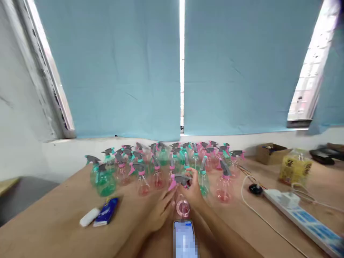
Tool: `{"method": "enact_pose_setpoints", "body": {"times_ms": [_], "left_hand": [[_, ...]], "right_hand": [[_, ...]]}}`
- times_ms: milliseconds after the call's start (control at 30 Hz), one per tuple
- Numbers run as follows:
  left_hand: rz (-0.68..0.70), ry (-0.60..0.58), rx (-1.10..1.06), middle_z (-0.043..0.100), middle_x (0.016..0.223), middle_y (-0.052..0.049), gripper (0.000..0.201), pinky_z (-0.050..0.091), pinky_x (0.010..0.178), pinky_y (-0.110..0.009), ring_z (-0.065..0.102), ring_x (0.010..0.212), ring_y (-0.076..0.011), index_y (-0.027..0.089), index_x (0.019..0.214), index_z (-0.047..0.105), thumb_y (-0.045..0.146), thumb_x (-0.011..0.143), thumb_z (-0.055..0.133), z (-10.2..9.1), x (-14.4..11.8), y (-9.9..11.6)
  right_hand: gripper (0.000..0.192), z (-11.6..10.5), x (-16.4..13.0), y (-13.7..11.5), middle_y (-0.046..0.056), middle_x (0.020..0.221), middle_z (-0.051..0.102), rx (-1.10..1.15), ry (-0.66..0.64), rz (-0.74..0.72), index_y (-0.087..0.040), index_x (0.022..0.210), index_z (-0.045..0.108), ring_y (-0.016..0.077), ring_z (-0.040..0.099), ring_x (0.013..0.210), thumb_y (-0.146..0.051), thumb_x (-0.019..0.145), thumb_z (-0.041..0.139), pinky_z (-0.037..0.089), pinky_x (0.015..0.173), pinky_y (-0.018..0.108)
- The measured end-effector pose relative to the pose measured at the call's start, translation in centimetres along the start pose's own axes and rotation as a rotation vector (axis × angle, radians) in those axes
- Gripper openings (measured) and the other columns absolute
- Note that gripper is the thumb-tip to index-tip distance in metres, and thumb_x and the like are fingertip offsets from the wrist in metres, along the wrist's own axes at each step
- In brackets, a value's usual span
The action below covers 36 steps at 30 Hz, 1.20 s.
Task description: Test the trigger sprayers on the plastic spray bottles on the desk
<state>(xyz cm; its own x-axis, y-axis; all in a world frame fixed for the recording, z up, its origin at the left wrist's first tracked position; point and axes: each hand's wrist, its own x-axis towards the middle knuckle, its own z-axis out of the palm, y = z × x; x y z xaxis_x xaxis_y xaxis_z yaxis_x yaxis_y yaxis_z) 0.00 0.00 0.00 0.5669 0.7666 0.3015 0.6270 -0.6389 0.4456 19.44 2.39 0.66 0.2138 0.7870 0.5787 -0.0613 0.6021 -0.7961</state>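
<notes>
Head view, only one we have. Lower centre of frame: our left hand (161, 211) wraps the clear pink body of a spray bottle (182, 204), fingers curled around it. Our right hand (195, 190) is on the grey trigger head (180, 180) with the pink nozzle, fingers closed on it from the right. Bottle stands upright on the wooden table (48, 222), just above a phone (184, 238) at the bottom edge.

Progress, judged from the layout: head sits on the neck, whether it is screwed tight we cannot tell. Behind it, mid-frame, a large cluster of spray bottles (166, 165), pink and green, all with heads on, so most of the batch looks done. No loose bodies or heads visible, so what is left is unclear.

Lower left: a blue packet (107, 211) and a small white object (89, 217). Right side: a power strip (298, 215) with cable, a yellow packet (295, 169), a cardboard box (271, 153). Upper frame: blue blinds (120, 68).
</notes>
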Motion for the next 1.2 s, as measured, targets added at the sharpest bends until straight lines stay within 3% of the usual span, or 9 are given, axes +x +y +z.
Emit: {"method": "enact_pose_setpoints", "body": {"times_ms": [133, 267, 467, 567, 700, 833, 933, 1200], "left_hand": [[0.001, 0.024, -0.04, 0.025, 0.163, 0.001, 0.055, 0.016, 0.124, -0.049, 0.025, 0.149, -0.0259, 0.036, 0.156, 0.022, 0.049, 0.104, 0.034, 0.1, 0.2, -0.8], [0.007, 0.053, -0.074, 0.036, 0.158, -0.003, 0.054, 0.023, 0.122, -0.049, 0.034, 0.145, -0.027, 0.033, 0.154, 0.03, 0.05, 0.103, 0.035, 1.0, 0.2, -1.8], [0.05, 0.009, -0.061, 0.046, 0.151, -0.005, 0.051, 0.028, 0.12, -0.05, 0.04, 0.14, -0.028, 0.034, 0.151, 0.038, 0.048, 0.102, 0.04, 1.1, 0.3, -1.4], [0.002, 0.05, -0.099, 0.047, 0.15, -0.008, 0.054, 0.029, 0.118, -0.05, 0.041, 0.139, -0.0293, 0.032, 0.151, 0.039, 0.047, 0.099, 0.047, 0.4, 0.2, -1.1], [-0.048, 0.116, -0.123, 0.059, 0.134, -0.008, 0.04, 0.04, 0.109, -0.042, 0.053, 0.125, -0.0266, 0.029, 0.135, 0.058, 0.044, 0.098, 0.049, -0.6, -0.2, -1.8], [-0.111, 0.083, -0.189, 0.067, 0.12, -0.006, 0.033, 0.047, 0.097, -0.036, 0.062, 0.108, -0.0236, 0.025, 0.12, 0.065, 0.042, 0.097, 0.049, -1.0, -0.4, -2.9], [-0.131, 0.033, -0.216, 0.07, 0.112, -0.004, 0.03, 0.048, 0.091, -0.032, 0.063, 0.102, -0.0219, 0.025, 0.116, 0.067, 0.04, 0.096, 0.05, -0.9, -0.4, -3.0], [-0.123, -0.012, -0.185, 0.07, 0.106, -0.005, 0.03, 0.047, 0.085, -0.03, 0.062, 0.098, -0.0214, 0.023, 0.11, 0.069, 0.04, 0.095, 0.049, -0.7, -0.3, -2.5]], "right_hand": [[0.034, -0.2, 1.5, 0.4, 0.002, 0.096, 0.067, 0.116, -0.286, 0.048, -0.023, 0.109, 0.066, 0.0185, 0.061, 0.088, -0.03, 0.076, 0.073, 0.048, 0.084, 0.031], [0.035, -0.8, 2.4, 0.2, 0.003, 0.095, 0.07, 0.173, -0.498, 0.168, -0.023, 0.11, 0.07, 0.0216, 0.064, 0.092, -0.038, 0.079, 0.074, 0.048, 0.09, 0.038], [0.033, -1.2, 2.4, -1.6, 0.005, 0.111, 0.07, 0.03, -0.439, -0.024, -0.024, 0.11, 0.071, 0.0248, 0.061, 0.106, -0.02, 0.078, 0.064, 0.044, 0.099, 0.041], [0.034, -1.2, 2.5, -2.5, 0.004, 0.097, 0.072, 0.113, -0.492, 0.059, -0.022, 0.103, 0.072, 0.0229, 0.065, 0.094, -0.016, 0.072, 0.058, 0.048, 0.093, 0.039], [0.031, -1.5, 2.9, -3.0, 0.0, 0.077, 0.069, 0.2, -0.619, 0.183, -0.02, 0.093, 0.071, 0.0161, 0.062, 0.066, -0.014, 0.067, 0.054, 0.049, 0.071, 0.03], [0.018, -1.4, 2.8, -2.3, -0.001, 0.063, 0.063, 0.229, -0.565, 0.228, -0.019, 0.073, 0.067, 0.0135, 0.055, 0.055, -0.017, 0.062, 0.052, 0.04, 0.054, 0.025], [0.014, -1.3, 2.6, -2.0, -0.001, 0.058, 0.059, 0.212, -0.526, 0.241, -0.019, 0.064, 0.064, 0.0131, 0.054, 0.053, -0.017, 0.059, 0.051, 0.036, 0.051, 0.024], [0.031, -1.6, 2.2, -2.3, -0.003, 0.058, 0.059, 0.172, -0.494, 0.185, -0.02, 0.083, 0.07, 0.0136, 0.053, 0.054, -0.015, 0.059, 0.051, 0.042, 0.056, 0.025]]}}
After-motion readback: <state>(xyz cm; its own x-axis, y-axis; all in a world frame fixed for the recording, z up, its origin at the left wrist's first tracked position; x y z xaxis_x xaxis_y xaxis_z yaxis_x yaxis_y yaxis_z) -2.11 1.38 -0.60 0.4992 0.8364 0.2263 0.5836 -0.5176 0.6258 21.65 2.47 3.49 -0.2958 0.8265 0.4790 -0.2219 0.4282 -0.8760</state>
